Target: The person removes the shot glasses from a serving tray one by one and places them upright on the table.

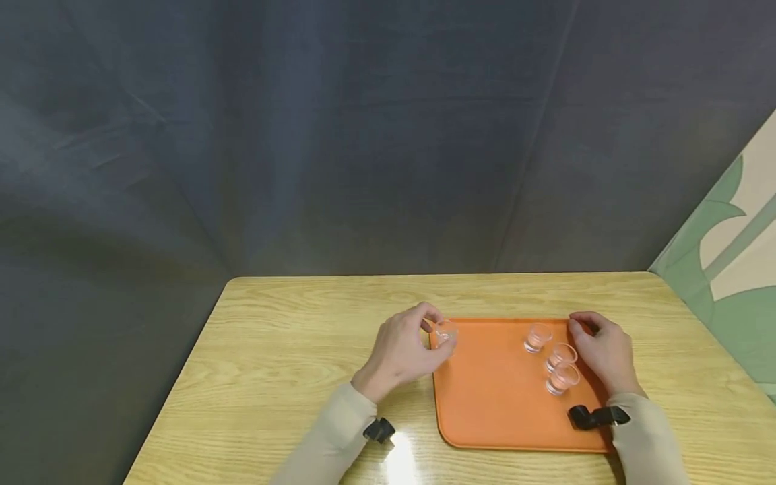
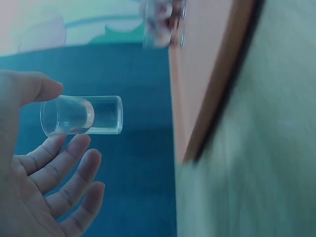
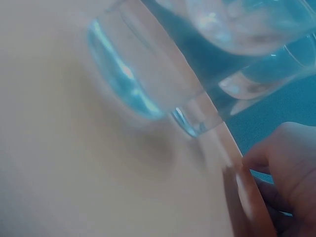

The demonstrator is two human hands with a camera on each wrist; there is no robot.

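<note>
From the head camera, a pale wooden counter (image 1: 273, 364) stands before a dark grey cloth backdrop (image 1: 303, 135) that folds into a corner; at the right edge a panel painted with green leaf shapes (image 1: 733, 269) leans in. An orange tray (image 1: 491, 397) lies on the counter's right half. The left hand (image 1: 403, 350) is at the tray's far left corner, its grip pinching a small clear glass (image 1: 445, 331) between thumb and fingertips. Three more small glasses (image 1: 558, 367) stand in a loose row on the tray's right part. The right hand (image 1: 603, 347) sits just beside them, fingers curled onto the tray's far right rim

The left wrist camera shows the clear glass (image 2: 81, 115) held by the thumb above and a finger below, the other fingers (image 2: 74, 177) spread loosely. The tray's edge (image 2: 212, 98) and the counter (image 2: 256, 173) are blurred beside it

The right wrist camera sits very close: blurred glasses (image 3: 207, 59) stand on the tray (image 3: 74, 173), with fingers (image 3: 281, 163) hooked over its rim, thumb unseen
</note>
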